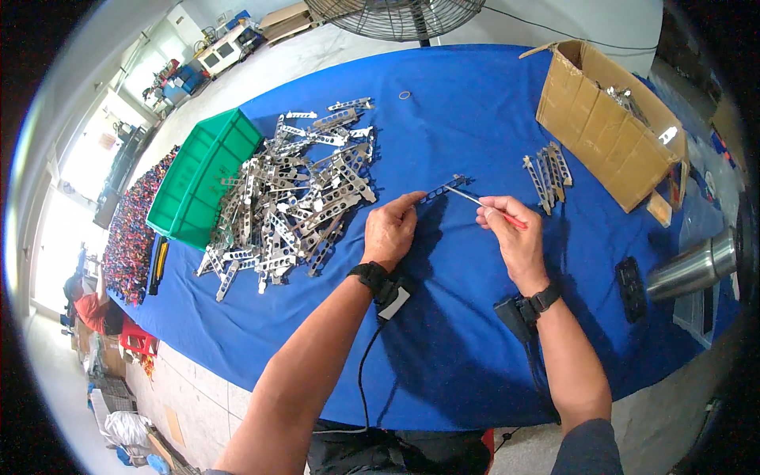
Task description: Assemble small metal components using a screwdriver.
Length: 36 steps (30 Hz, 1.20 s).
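Note:
My left hand (392, 229) is closed, its fingertips pinching the near end of a perforated metal strip (443, 188). In my right hand (513, 234) is a thin tool with a red handle (507, 218) and a long metal shaft, which looks like a scraper or screwdriver. Its tip meets the strip near the middle. To the left lies a big heap of similar perforated metal strips (297, 198). Several more strips (548, 176) lie side by side, right of my hands.
A green plastic bin (207, 176) lies tipped on its side by the heap. An open cardboard box (594, 119) holding metal pieces stands at the far right. Near the right edge are a steel flask (693, 265) and a black object (630, 290). Cables trail from both wrists.

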Tool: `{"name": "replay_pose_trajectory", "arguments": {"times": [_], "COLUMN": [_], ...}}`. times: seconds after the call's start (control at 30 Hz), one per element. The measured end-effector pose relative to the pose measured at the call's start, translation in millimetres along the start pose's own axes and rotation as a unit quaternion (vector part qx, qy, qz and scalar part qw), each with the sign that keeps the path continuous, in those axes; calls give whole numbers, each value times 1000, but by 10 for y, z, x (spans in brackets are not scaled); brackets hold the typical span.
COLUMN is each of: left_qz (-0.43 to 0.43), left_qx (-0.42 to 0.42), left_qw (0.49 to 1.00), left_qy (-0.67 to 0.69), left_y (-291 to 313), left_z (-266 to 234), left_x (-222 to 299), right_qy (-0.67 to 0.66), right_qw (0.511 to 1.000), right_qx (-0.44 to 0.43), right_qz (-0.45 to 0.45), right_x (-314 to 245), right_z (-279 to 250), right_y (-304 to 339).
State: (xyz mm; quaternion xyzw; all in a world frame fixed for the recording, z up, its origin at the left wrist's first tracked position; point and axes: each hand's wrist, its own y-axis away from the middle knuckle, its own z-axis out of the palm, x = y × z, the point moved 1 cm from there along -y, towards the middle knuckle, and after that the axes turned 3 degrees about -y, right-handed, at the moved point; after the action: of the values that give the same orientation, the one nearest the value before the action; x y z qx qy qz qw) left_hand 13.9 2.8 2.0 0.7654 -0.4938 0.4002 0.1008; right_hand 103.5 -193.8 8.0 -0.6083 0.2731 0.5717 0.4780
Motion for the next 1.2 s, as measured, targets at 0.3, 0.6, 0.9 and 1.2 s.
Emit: {"name": "replay_pose_trajectory", "arguments": {"times": [0.3, 0.6, 0.9, 1.2], "left_qz": [0, 46, 50, 49], "left_qx": [-6, 23, 16, 25], "left_qw": [1000, 999, 999, 998], "left_qy": [-10, 8, -10, -4], "left_y": [-7, -14, -12, -6], "left_z": [-1, 23, 6, 2], "left_x": [-5, -67, -36, -23], "right_qy": [20, -13, -19, -38], "right_qw": [1000, 1000, 999, 999], "right_qx": [-11, -18, -34, -28], "right_qz": [-18, -2, 2, 9], "right_x": [21, 39, 0, -25], "right_z": [-53, -52, -49, -46], "right_y": [-28, -28, -17, -20]}}
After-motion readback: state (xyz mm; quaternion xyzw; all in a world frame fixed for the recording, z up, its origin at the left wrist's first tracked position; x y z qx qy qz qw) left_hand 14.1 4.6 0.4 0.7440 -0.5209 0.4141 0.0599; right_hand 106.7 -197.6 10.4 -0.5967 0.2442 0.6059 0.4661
